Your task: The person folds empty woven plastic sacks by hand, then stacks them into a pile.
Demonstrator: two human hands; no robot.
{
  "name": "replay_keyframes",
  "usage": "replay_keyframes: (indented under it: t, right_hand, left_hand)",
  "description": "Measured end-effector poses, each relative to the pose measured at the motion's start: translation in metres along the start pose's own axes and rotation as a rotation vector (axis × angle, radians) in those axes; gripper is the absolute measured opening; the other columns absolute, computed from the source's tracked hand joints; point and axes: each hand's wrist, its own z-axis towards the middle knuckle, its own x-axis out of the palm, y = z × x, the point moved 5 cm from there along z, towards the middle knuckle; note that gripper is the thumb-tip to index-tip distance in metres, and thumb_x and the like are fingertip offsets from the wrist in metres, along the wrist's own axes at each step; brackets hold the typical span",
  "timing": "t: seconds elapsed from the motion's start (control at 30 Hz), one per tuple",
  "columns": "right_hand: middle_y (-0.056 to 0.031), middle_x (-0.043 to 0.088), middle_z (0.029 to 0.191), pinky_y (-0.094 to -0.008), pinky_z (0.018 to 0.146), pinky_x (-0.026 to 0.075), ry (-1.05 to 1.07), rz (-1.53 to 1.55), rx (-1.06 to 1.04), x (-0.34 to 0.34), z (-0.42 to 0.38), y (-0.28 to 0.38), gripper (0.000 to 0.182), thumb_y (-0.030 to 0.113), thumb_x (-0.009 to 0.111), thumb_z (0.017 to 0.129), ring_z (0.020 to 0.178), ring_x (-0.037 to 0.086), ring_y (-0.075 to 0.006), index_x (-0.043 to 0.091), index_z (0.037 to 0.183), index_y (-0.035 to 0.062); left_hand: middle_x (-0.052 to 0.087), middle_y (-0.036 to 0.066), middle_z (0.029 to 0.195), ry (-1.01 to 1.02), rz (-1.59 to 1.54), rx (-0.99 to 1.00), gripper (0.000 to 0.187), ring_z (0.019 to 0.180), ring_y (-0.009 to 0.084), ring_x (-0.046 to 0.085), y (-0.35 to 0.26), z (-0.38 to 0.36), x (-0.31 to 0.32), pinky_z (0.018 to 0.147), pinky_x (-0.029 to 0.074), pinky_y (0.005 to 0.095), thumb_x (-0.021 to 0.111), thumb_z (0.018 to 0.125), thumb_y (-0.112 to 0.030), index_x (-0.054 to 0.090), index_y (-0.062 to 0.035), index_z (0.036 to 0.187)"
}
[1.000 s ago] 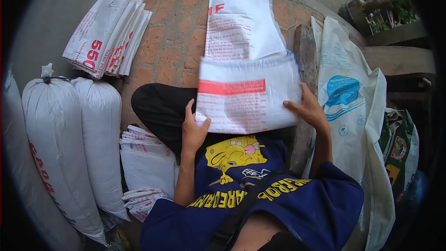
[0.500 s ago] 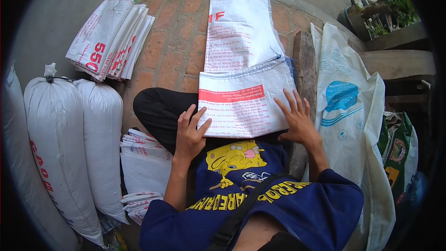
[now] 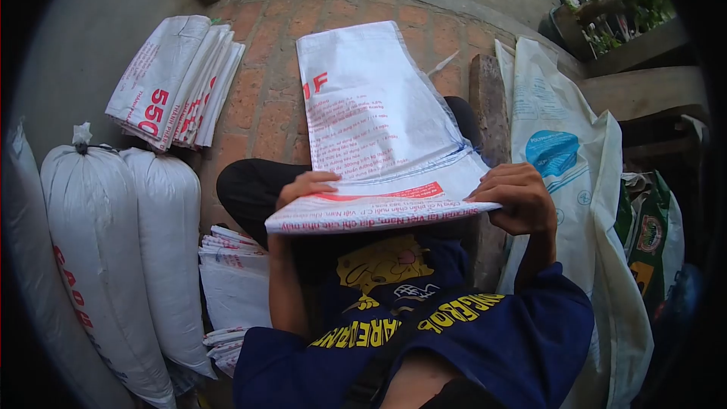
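Note:
A white woven sack (image 3: pixel 363 98) with red print lies over my lap, partly folded, its far part reaching out over the bricks. My left hand (image 3: pixel 307 188) is closed on the sack's near left edge, its thumb hidden under the fabric. At the near right edge my right hand (image 3: pixel 519 198) grips the same sack, fingers curled over the top. The near fold is raised between the two hands, above my shirt (image 3: pixel 424 333). A blue-striped seam runs across the sack just beyond the red band.
Folded printed sacks (image 3: pixel 170 83) are stacked at the upper left, with more folded sacks (image 3: pixel 235 273) beside my left knee. Filled, tied white sacks (image 3: pixel 91 227) stand at the left. On the right are a wooden beam (image 3: pixel 491 106) and a large whitish sack (image 3: pixel 564 204).
My hands, which lay spread on the flat sack, have closed on its near edge and lifted it. The sack's far end has swung left and nearer to me.

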Motion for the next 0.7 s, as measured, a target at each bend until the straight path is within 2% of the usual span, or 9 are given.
replay_keyframes:
  t: [0.07, 0.17, 0.2, 0.27, 0.37, 0.47, 0.5, 0.63, 0.7]
  right_hand:
    - [-0.0096, 0.072, 0.09, -0.0346, 0.076, 0.053, 0.053, -0.04, -0.054, -0.006, 0.002, 0.004, 0.042, 0.008, 0.071, 0.061, 0.086, 0.069, -0.0259, 0.069, 0.103, 0.0055]
    - [-0.0161, 0.069, 0.105, -0.0386, 0.092, 0.048, -0.112, 0.208, -0.041, -0.034, -0.005, -0.001, 0.062, 0.024, 0.078, 0.062, 0.102, 0.066, -0.0315, 0.062, 0.118, 0.0018]
    - [-0.0233, 0.058, 0.126, -0.044, 0.105, 0.037, -0.154, 0.302, 0.096, -0.034, -0.019, -0.012, 0.1, 0.045, 0.084, 0.057, 0.121, 0.054, -0.0368, 0.045, 0.137, -0.0006]
    - [-0.0245, 0.047, 0.138, -0.0535, 0.111, 0.024, -0.27, 0.414, 0.27, -0.025, -0.036, -0.037, 0.125, 0.058, 0.085, 0.051, 0.132, 0.042, -0.0387, 0.026, 0.149, 0.0068]
    - [-0.0204, 0.035, 0.148, -0.0477, 0.115, 0.021, -0.209, 0.407, 0.42, -0.005, -0.054, -0.081, 0.137, 0.048, 0.092, 0.048, 0.141, 0.028, -0.0324, 0.012, 0.152, 0.0059]
    - [-0.018, 0.03, 0.151, -0.045, 0.115, 0.024, 0.085, -0.271, 0.553, 0.037, -0.083, -0.121, 0.118, 0.041, 0.086, 0.064, 0.138, 0.033, -0.0306, 0.014, 0.152, 0.007]
    - [-0.018, 0.03, 0.151, -0.045, 0.115, 0.024, 0.082, -0.271, 0.553, 0.043, -0.077, -0.123, 0.118, 0.041, 0.086, 0.064, 0.138, 0.033, -0.0306, 0.014, 0.152, 0.007]
    - [-0.0164, 0.039, 0.144, -0.0489, 0.113, 0.024, -0.557, 0.499, 0.295, 0.051, -0.047, -0.147, 0.079, 0.025, 0.07, 0.083, 0.136, 0.035, -0.0326, 0.027, 0.148, 0.0146]
    - [-0.0181, 0.043, 0.141, -0.0498, 0.112, 0.026, -0.439, -0.016, 0.217, 0.051, -0.039, -0.134, 0.049, 0.017, 0.064, 0.088, 0.136, 0.036, -0.0331, 0.049, 0.134, 0.0163]
  left_hand:
    - [0.068, 0.017, 0.104, 0.195, -0.361, -0.085, 0.038, 0.1, 0.0292, 0.064, 0.025, -0.007, 0.02, 0.091, 0.047, 0.0374, 0.074, 0.077, -0.03, 0.07, 0.0008, 0.098]
    - [0.07, 0.018, 0.093, 0.09, -0.27, -0.039, 0.042, 0.09, 0.0274, 0.067, 0.024, -0.016, 0.021, 0.095, 0.044, 0.044, 0.069, 0.081, -0.036, 0.071, 0.0038, 0.093]
    - [0.071, 0.019, 0.089, 0.02, -0.186, 0.066, 0.044, 0.085, 0.0277, 0.068, 0.019, -0.02, 0.015, 0.096, 0.043, 0.0489, 0.065, 0.084, -0.038, 0.071, 0.0056, 0.091]
    - [0.071, 0.02, 0.086, -0.032, -0.203, 0.111, 0.043, 0.082, 0.0276, 0.069, 0.019, -0.023, 0.004, 0.098, 0.041, 0.0532, 0.062, 0.088, -0.036, 0.071, 0.0062, 0.091]
    - [0.07, 0.021, 0.086, -0.029, -0.315, 0.303, 0.04, 0.081, 0.0286, 0.068, 0.007, -0.022, -0.014, 0.1, 0.038, 0.0543, 0.064, 0.089, -0.032, 0.07, 0.0072, 0.09]
    - [0.071, 0.02, 0.088, 0.057, -0.378, 0.374, 0.038, 0.082, 0.0287, 0.068, -0.004, -0.012, -0.021, 0.101, 0.038, 0.0518, 0.069, 0.085, -0.032, 0.07, 0.006, 0.089]
    - [0.072, 0.014, 0.081, -0.04, -0.357, 0.296, 0.045, 0.071, 0.0211, 0.067, -0.007, -0.011, -0.018, 0.086, 0.045, 0.0437, 0.074, 0.076, -0.044, 0.073, 0.0006, 0.084]
    - [0.072, 0.014, 0.08, 0.071, -0.427, 0.192, 0.04, 0.07, 0.0204, 0.069, -0.009, -0.015, -0.016, 0.076, 0.044, 0.0385, 0.074, 0.08, -0.038, 0.072, 0.0014, 0.085]
    - [0.072, 0.016, 0.082, 0.094, -0.457, 0.179, 0.042, 0.072, 0.0201, 0.069, -0.007, -0.02, -0.011, 0.075, 0.045, 0.038, 0.073, 0.081, -0.041, 0.073, 0.0012, 0.086]
